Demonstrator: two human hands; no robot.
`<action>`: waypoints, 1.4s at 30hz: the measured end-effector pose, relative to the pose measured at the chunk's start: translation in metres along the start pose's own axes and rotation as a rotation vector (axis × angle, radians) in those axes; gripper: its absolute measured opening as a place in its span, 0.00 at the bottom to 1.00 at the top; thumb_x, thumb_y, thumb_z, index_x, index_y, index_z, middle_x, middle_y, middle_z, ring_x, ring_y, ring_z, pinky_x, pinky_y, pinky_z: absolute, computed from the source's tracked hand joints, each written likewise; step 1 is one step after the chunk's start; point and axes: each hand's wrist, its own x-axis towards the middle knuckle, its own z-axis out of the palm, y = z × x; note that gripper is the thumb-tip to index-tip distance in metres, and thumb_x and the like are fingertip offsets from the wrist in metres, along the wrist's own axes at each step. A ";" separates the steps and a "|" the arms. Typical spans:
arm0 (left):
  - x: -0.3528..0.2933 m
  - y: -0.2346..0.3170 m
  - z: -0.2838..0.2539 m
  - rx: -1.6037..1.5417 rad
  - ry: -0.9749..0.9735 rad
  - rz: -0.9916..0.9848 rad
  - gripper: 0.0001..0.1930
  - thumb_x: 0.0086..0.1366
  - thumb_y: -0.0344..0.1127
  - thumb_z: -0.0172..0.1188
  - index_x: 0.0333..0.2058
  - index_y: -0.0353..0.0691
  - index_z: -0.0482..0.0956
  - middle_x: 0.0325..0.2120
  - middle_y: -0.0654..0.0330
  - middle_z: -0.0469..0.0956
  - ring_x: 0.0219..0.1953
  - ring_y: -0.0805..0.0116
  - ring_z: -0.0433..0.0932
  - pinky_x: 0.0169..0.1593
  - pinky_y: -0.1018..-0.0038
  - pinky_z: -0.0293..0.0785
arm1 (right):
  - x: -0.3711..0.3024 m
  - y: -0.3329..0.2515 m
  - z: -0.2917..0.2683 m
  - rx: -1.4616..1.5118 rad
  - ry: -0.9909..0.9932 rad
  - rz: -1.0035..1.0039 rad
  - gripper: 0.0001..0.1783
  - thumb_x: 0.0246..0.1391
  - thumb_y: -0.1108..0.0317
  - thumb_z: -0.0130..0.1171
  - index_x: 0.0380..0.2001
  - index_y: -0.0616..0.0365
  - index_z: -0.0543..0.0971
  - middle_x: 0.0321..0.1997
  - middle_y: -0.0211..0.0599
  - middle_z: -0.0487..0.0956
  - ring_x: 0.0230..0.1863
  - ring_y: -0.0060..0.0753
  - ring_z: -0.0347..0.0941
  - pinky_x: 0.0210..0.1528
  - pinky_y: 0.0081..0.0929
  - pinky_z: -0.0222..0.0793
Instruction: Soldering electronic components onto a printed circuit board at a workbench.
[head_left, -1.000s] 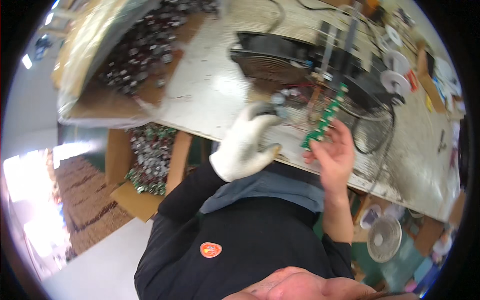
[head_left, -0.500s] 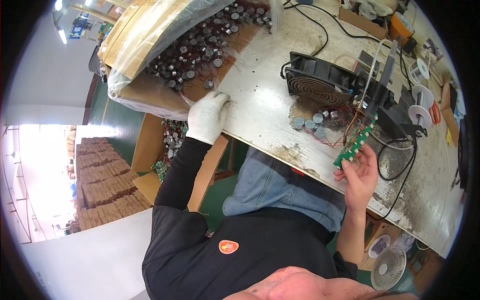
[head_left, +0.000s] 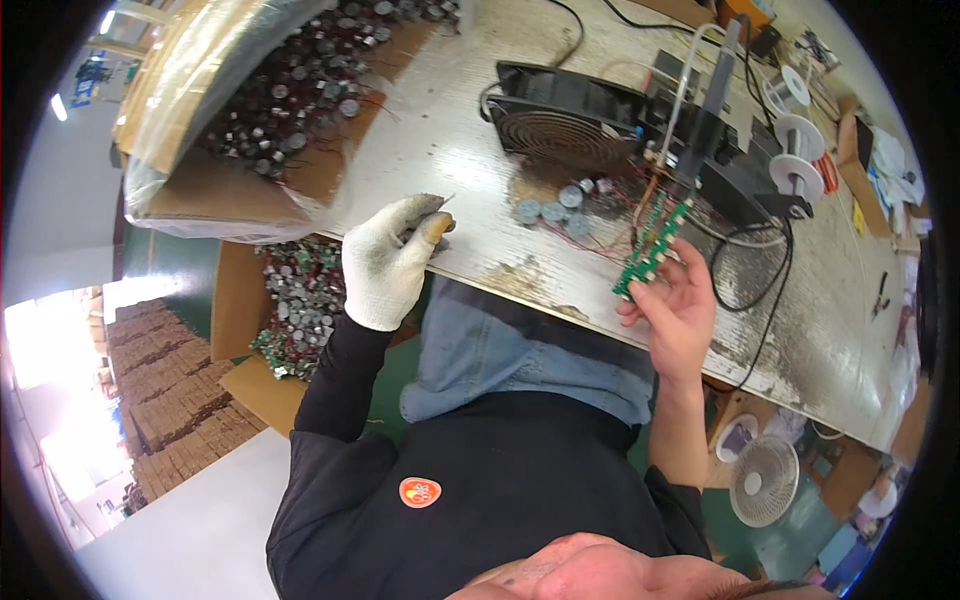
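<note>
My left hand [head_left: 385, 265], in a white glove with a dirty, yellowed fingertip, is closed in a pinch above the table's front edge. A thin tip pokes out from its fingers; what it belongs to is too small to make out. My bare right hand [head_left: 678, 312] grips the lower end of a narrow green circuit board [head_left: 655, 245], which slants up toward a black soldering stand [head_left: 705, 110]. Several small round metal motors [head_left: 553, 211] with red wires lie on the table left of the board.
A plastic-lined carton [head_left: 240, 205] of wired motors stands at the left. Below it, an open carton [head_left: 235, 300] holds more parts. A black fan [head_left: 570, 120] sits on the worn white table [head_left: 470, 185]. Solder spools [head_left: 798, 155] and a looping black cable [head_left: 785, 270] are at the right.
The whole view has shifted. My left hand has moved right, away from the lined carton, and turned so its pinching fingers show. My right hand still holds the circuit board near the soldering stand.
</note>
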 end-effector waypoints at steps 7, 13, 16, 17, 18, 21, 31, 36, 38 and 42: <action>-0.017 0.018 0.049 0.052 -0.113 0.095 0.07 0.61 0.28 0.59 0.35 0.30 0.80 0.24 0.59 0.78 0.25 0.77 0.74 0.31 0.80 0.69 | 0.001 0.000 -0.002 0.032 -0.027 0.041 0.32 0.49 0.85 0.56 0.58 0.64 0.60 0.47 0.47 0.73 0.27 0.32 0.78 0.24 0.22 0.75; -0.021 0.033 0.076 0.061 -0.408 0.155 0.04 0.56 0.27 0.61 0.31 0.35 0.79 0.27 0.57 0.75 0.29 0.66 0.74 0.33 0.74 0.70 | -0.006 -0.005 0.001 -0.002 0.005 0.028 0.32 0.49 0.86 0.56 0.58 0.64 0.59 0.46 0.46 0.72 0.26 0.30 0.77 0.22 0.21 0.74; -0.013 0.028 0.073 0.149 -0.576 0.336 0.05 0.54 0.28 0.61 0.31 0.37 0.79 0.31 0.55 0.76 0.32 0.57 0.77 0.35 0.69 0.73 | -0.024 -0.014 -0.003 -0.049 -0.058 0.188 0.30 0.48 0.85 0.56 0.55 0.65 0.59 0.45 0.46 0.71 0.24 0.29 0.77 0.21 0.20 0.74; -0.012 0.028 0.072 0.146 -0.587 0.342 0.05 0.54 0.28 0.61 0.31 0.37 0.79 0.31 0.55 0.76 0.32 0.57 0.77 0.35 0.69 0.73 | -0.032 -0.013 -0.007 -0.027 -0.067 0.215 0.30 0.48 0.85 0.56 0.54 0.65 0.59 0.44 0.46 0.71 0.24 0.29 0.77 0.20 0.20 0.74; -0.011 0.027 0.070 0.256 -0.629 0.389 0.05 0.54 0.30 0.61 0.32 0.38 0.79 0.33 0.56 0.76 0.34 0.57 0.78 0.35 0.68 0.74 | -0.040 -0.013 -0.012 -0.004 -0.071 0.239 0.30 0.48 0.85 0.55 0.54 0.64 0.59 0.44 0.46 0.71 0.24 0.29 0.77 0.19 0.20 0.74; -0.009 0.028 0.076 0.377 -0.706 0.441 0.06 0.56 0.34 0.60 0.33 0.41 0.78 0.39 0.57 0.77 0.36 0.56 0.79 0.36 0.66 0.75 | -0.051 -0.020 -0.014 0.070 -0.017 0.238 0.30 0.49 0.86 0.53 0.54 0.63 0.57 0.45 0.48 0.71 0.23 0.30 0.77 0.19 0.22 0.75; 0.006 0.022 0.106 0.150 -0.439 0.174 0.08 0.59 0.27 0.58 0.36 0.31 0.78 0.27 0.58 0.79 0.31 0.74 0.79 0.33 0.78 0.73 | -0.005 -0.003 -0.009 -0.062 0.143 -0.132 0.31 0.51 0.86 0.53 0.58 0.66 0.57 0.51 0.48 0.68 0.30 0.32 0.78 0.27 0.23 0.77; -0.003 0.042 0.106 -0.141 -0.520 -0.250 0.09 0.62 0.30 0.57 0.35 0.28 0.77 0.25 0.60 0.78 0.27 0.77 0.77 0.32 0.81 0.73 | -0.002 -0.004 -0.006 -0.012 0.097 -0.114 0.32 0.51 0.86 0.53 0.59 0.67 0.56 0.53 0.51 0.68 0.31 0.33 0.78 0.27 0.23 0.77; -0.003 0.040 0.109 -0.253 -0.504 -0.297 0.10 0.61 0.33 0.59 0.34 0.29 0.78 0.23 0.61 0.78 0.25 0.79 0.75 0.29 0.80 0.71 | -0.001 -0.005 -0.004 0.003 0.079 -0.114 0.32 0.51 0.86 0.53 0.60 0.67 0.56 0.54 0.51 0.68 0.31 0.33 0.78 0.27 0.23 0.77; -0.004 0.042 0.109 -0.315 -0.495 -0.333 0.10 0.60 0.32 0.59 0.33 0.29 0.78 0.22 0.61 0.78 0.25 0.80 0.75 0.29 0.81 0.71 | 0.001 -0.003 0.000 0.028 0.042 -0.112 0.33 0.51 0.86 0.54 0.60 0.67 0.56 0.54 0.51 0.68 0.31 0.35 0.79 0.27 0.23 0.77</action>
